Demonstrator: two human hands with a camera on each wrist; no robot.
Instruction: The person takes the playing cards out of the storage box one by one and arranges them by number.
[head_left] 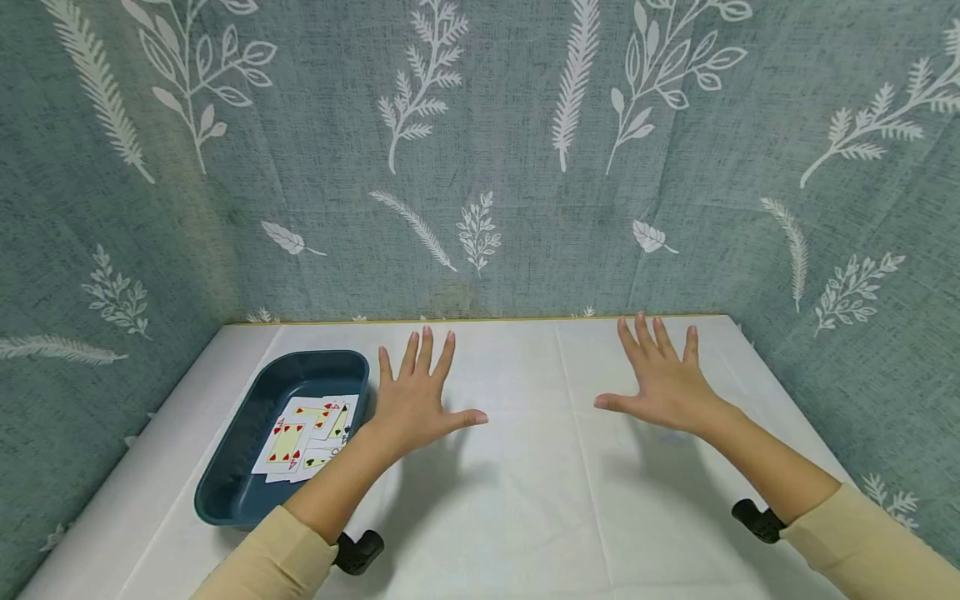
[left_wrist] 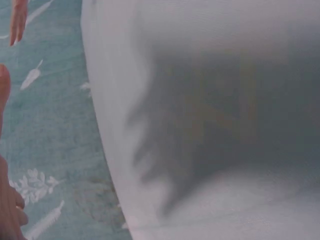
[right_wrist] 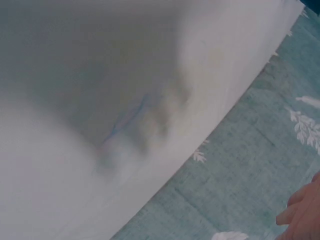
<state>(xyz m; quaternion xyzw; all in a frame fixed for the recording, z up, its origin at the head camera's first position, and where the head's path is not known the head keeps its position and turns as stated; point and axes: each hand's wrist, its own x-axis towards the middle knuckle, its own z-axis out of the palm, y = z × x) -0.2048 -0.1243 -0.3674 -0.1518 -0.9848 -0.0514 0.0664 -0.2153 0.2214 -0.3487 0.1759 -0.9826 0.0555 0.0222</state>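
Both hands hang over the white table with fingers spread and nothing held. My left hand (head_left: 411, 407) is just right of the dark blue tray (head_left: 217, 467), its forearm crossing in front of the tray's near right corner. Inside the tray lie several overlapping playing cards (head_left: 285, 443), face up, with red hearts and black clubs showing; the wrist hides part of them. On the right side, my right hand (head_left: 663, 385) points its thumb inward. In the left wrist view, part of the left hand (left_wrist: 9, 205) shows at the edge; the right wrist view catches some right-hand fingers (right_wrist: 300, 210).
A white cloth (head_left: 525, 508) with fold lines covers the table. Grey-green fabric (head_left: 510, 100) with white leaf prints rises behind and at both sides. Black wrist devices (head_left: 358, 552) sit under the sleeves. A faint blue mark (right_wrist: 127, 120) shows on the cloth below the right hand.
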